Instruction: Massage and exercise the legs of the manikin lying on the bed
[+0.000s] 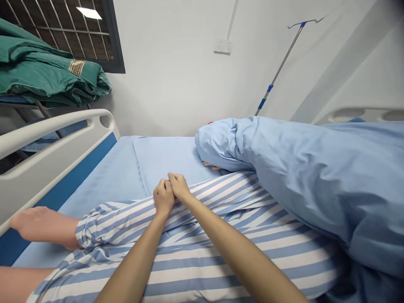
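no legible text, labels or numbers

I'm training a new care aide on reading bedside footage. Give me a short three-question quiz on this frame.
1. True or false: both hands, the left hand and the right hand, rest side by side on the striped trouser leg.
2. What lies over the far part of the bed? A) light blue duvet B) green blanket C) a white towel
3. Fill in: the bare foot lies close to the bed's white ____.

Key: 1 true; 2 A; 3 side rail. The green blanket sits folded on a rack beyond the rail; an IV pole stands by the wall.
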A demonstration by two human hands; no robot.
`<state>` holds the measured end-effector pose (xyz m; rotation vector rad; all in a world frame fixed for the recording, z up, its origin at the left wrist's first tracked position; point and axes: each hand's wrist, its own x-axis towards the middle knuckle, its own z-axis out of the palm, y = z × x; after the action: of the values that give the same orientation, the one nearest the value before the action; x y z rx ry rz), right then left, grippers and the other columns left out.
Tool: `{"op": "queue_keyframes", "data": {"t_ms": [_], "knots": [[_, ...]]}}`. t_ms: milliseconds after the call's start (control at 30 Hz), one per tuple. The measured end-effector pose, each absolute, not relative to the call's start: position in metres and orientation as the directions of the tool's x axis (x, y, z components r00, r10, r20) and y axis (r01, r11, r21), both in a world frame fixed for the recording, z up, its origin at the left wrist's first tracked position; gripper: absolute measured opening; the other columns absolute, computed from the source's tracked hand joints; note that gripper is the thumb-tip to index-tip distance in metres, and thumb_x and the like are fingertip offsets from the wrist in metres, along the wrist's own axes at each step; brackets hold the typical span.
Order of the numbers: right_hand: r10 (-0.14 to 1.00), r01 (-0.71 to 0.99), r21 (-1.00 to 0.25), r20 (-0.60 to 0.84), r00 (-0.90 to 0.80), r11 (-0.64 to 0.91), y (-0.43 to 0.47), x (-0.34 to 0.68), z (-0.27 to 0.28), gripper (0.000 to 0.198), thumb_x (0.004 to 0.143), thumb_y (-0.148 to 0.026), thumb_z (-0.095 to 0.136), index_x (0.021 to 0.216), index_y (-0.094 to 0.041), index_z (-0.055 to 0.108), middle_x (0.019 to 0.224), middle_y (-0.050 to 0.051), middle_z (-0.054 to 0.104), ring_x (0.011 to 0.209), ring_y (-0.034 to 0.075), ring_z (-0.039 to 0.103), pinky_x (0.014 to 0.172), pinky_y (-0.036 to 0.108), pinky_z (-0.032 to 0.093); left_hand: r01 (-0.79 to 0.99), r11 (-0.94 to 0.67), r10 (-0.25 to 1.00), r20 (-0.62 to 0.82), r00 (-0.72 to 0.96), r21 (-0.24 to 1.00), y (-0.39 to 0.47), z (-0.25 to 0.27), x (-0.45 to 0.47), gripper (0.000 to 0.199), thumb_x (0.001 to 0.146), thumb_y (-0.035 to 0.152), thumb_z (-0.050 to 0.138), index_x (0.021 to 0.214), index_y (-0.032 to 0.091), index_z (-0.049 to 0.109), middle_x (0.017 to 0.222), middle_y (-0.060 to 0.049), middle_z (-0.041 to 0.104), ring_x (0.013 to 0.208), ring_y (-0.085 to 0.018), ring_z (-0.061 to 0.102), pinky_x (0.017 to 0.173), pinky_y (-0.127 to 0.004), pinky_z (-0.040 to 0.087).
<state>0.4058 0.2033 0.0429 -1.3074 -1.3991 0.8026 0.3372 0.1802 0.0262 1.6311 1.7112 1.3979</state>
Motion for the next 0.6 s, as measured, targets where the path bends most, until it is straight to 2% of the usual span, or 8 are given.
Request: {"op": "queue_keyframes", "data": {"t_ms": [67, 133, 333, 433, 600], "knots": [[0.954, 0.397, -0.883, 0.294, 0.053, 0.250, 0.201, 0.413, 0.052, 0.038, 0.081, -0.040, 0.036, 0.049, -0.019, 0.032, 0.046, -0.006, 0.029, 0.049, 0.008, 0.030, 0.048, 0.022, 0.023, 0.527, -0.174, 0.913, 0.337, -0.230, 0.832, 0.180, 0.025, 0.338, 0.030, 0.083, 0.027, 0.030, 0.054, 0.021, 0.035, 0.050, 0.004, 0.040, 0.050, -0.011, 0.036, 0.052, -0.025, 0.023], [0.940, 0.432, -0.853, 0.340, 0.034, 0.293, 0.199, 0.419, 0.054, 0.040, 0.082, -0.041, 0.034, 0.049, -0.019, 0.033, 0.047, -0.006, 0.030, 0.049, 0.008, 0.031, 0.049, 0.022, 0.023, 0.535, -0.163, 0.915, 0.330, -0.231, 0.829, 0.180, 0.024, 0.339, 0.030, 0.082, 0.026, 0.032, 0.054, 0.020, 0.037, 0.050, 0.004, 0.041, 0.051, -0.011, 0.036, 0.052, -0.024, 0.023], [0.940, 0.494, -0.817, 0.342, -0.003, 0.299, 0.195, 0.424, 0.030, 0.039, 0.084, -0.039, 0.033, 0.052, -0.018, 0.041, 0.049, -0.005, 0.040, 0.052, 0.009, 0.035, 0.052, 0.021, 0.025, 0.543, -0.182, 0.904, 0.357, -0.236, 0.820, 0.182, 0.023, 0.340, 0.031, 0.082, 0.030, 0.033, 0.053, 0.020, 0.033, 0.048, 0.005, 0.038, 0.051, -0.010, 0.035, 0.053, -0.024, 0.024], [0.933, 0.425, -0.848, 0.359, 0.024, 0.316, 0.196, 0.425, 0.026, 0.040, 0.085, -0.040, 0.032, 0.052, -0.018, 0.038, 0.049, -0.005, 0.037, 0.051, 0.008, 0.035, 0.051, 0.021, 0.025, 0.567, -0.177, 0.907, 0.358, -0.224, 0.804, 0.180, 0.023, 0.341, 0.031, 0.081, 0.031, 0.034, 0.052, 0.020, 0.032, 0.047, 0.005, 0.037, 0.050, -0.010, 0.034, 0.052, -0.024, 0.024], [0.943, 0.214, -0.929, 0.323, 0.078, 0.300, 0.200, 0.430, 0.029, 0.041, 0.082, -0.045, 0.035, 0.051, -0.019, 0.035, 0.047, -0.006, 0.031, 0.049, 0.008, 0.031, 0.047, 0.020, 0.025, 0.611, -0.128, 0.928, 0.311, -0.203, 0.781, 0.179, 0.028, 0.345, 0.031, 0.080, 0.033, 0.036, 0.051, 0.019, 0.035, 0.048, 0.005, 0.039, 0.051, -0.010, 0.036, 0.052, -0.024, 0.024]]}}
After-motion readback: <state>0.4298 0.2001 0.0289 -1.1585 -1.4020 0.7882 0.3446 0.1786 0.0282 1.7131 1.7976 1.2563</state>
